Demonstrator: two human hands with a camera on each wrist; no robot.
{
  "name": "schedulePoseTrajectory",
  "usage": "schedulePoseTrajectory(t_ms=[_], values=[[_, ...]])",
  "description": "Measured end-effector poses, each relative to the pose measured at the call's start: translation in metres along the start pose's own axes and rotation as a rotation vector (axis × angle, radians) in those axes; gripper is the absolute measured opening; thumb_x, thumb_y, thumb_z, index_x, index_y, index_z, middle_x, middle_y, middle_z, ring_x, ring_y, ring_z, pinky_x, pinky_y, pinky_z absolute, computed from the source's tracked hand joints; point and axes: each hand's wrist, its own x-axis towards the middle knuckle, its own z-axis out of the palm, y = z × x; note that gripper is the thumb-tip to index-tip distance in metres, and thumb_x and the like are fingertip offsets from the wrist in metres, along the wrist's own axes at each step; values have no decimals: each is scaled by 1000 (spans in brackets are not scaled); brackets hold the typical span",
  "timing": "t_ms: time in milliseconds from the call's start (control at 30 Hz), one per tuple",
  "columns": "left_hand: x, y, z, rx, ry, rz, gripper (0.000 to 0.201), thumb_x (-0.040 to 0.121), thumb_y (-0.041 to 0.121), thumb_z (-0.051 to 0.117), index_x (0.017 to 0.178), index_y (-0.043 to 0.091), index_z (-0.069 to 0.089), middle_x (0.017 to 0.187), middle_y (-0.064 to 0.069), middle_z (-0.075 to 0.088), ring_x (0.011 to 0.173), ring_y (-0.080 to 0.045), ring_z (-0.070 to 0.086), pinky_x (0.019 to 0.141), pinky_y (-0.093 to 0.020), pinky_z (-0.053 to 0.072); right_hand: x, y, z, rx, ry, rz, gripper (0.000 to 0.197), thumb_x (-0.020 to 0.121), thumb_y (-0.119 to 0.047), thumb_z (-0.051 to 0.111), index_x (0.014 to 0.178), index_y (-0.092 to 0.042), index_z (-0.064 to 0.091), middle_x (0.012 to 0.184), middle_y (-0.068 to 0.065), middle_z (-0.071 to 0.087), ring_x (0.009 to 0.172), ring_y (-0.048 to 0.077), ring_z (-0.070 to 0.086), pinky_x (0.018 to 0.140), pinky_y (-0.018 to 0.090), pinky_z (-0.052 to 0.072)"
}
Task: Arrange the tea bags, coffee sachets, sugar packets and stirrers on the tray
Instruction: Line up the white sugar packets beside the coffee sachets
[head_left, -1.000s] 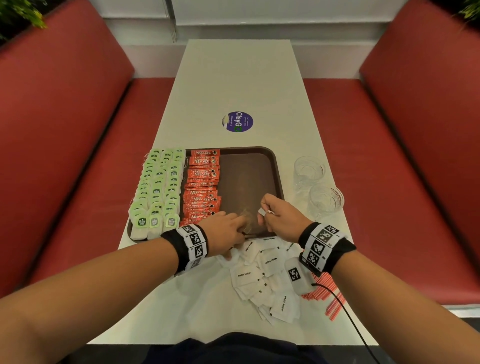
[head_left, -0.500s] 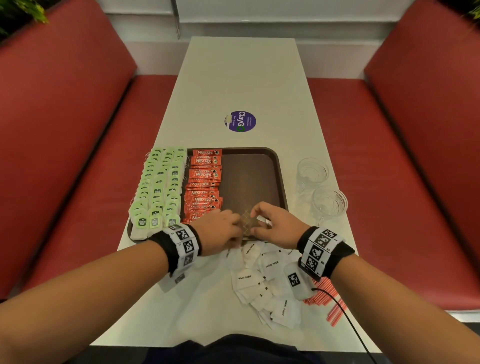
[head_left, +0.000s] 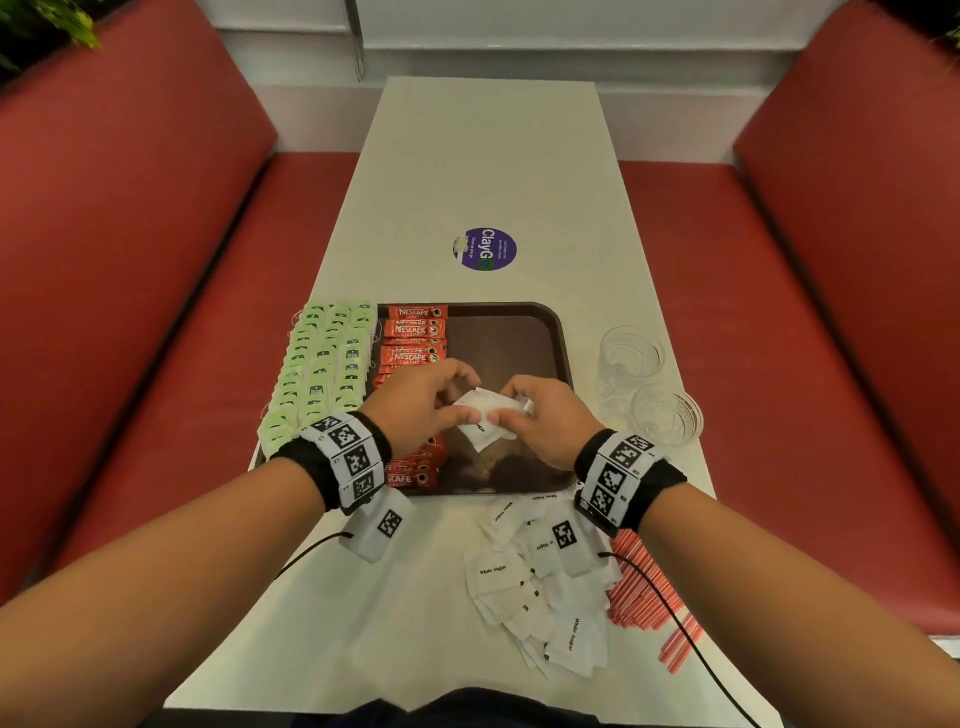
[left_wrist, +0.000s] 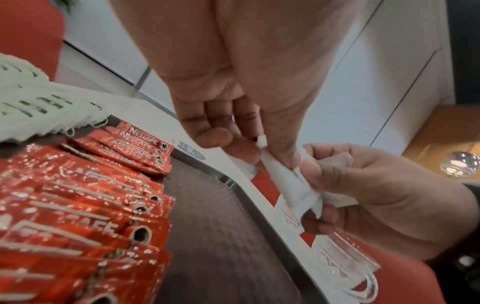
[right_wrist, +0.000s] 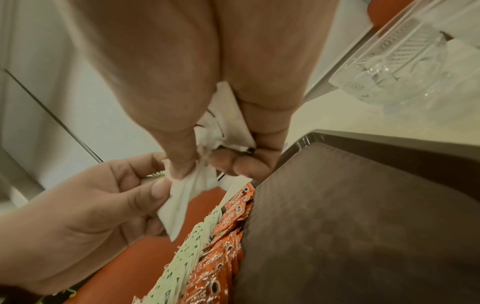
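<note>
Table: long pale tabletop (head_left: 488, 156) between red benches; two clear glasses (head_left: 631, 356) stand near its right edge.
Tray: dark brown rectangular plastic tray (head_left: 519, 332) near the table's near end; its right half is bare.
Tea bags: pale green paper tea bags (head_left: 322, 364) in rows along the tray's left edge.
Coffee: red foil coffee sachets (head_left: 413, 332) in a column just beside them.
Sugar: loose white paper sugar packets (head_left: 535, 587) off the tray, by the table's near edge; thin red stirrers (head_left: 641, 592) to their right.
Change: half a second ago both hands were down at the pile; now left hand (head_left: 423, 402) and right hand (head_left: 545, 418) pinch a small bunch of held sugar packets (head_left: 485, 421) together above the tray's near bare part.
Meaning: probably squaring the bunch before starting the sugar row.
</note>
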Motion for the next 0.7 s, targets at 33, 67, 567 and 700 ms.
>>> schedulePoseTrajectory(t_ms=[33, 67, 567, 700], values=[[2, 0, -1, -14, -1, -18, 31, 84, 30, 78, 107, 37, 59, 78, 10, 66, 71, -5, 62, 73, -28, 53, 2, 1, 0, 8, 21, 16, 16, 91, -34, 70, 89, -21, 61, 84, -5, 64, 72, 8, 57, 59, 22, 42], [4, -1, -2, -10, -2, -35, 32, 83, 29, 78, 107, 37, 59, 78, 10, 66, 71, -5, 61, 72, -27, 53, 3, 3, -1, 18, 49, 31, 18, 90, -35, 71, 88, -21, 60, 82, -6, 63, 71, 8, 56, 59, 22, 40], [143, -41, -4, 170, 189, -304, 40, 87, 23, 73, 122, 25, 54, 116, -4, 65, 101, -24, 64, 90, -38, 52, 32, 32, -13, 167, 211, 116, 9, 99, -33, 59, 98, -24, 61, 78, -8, 60, 76, 19, 60, 79, 45, 57], [179, -47, -10, 311, 166, -336, 44, 85, 31, 75, 122, 23, 55, 119, -6, 63, 105, -29, 62, 92, -41, 51, 34, 30, -17, 173, 219, 104, 12, 99, -30, 59, 101, -20, 63, 78, -9, 61, 76, 18, 60, 79, 46, 57]])
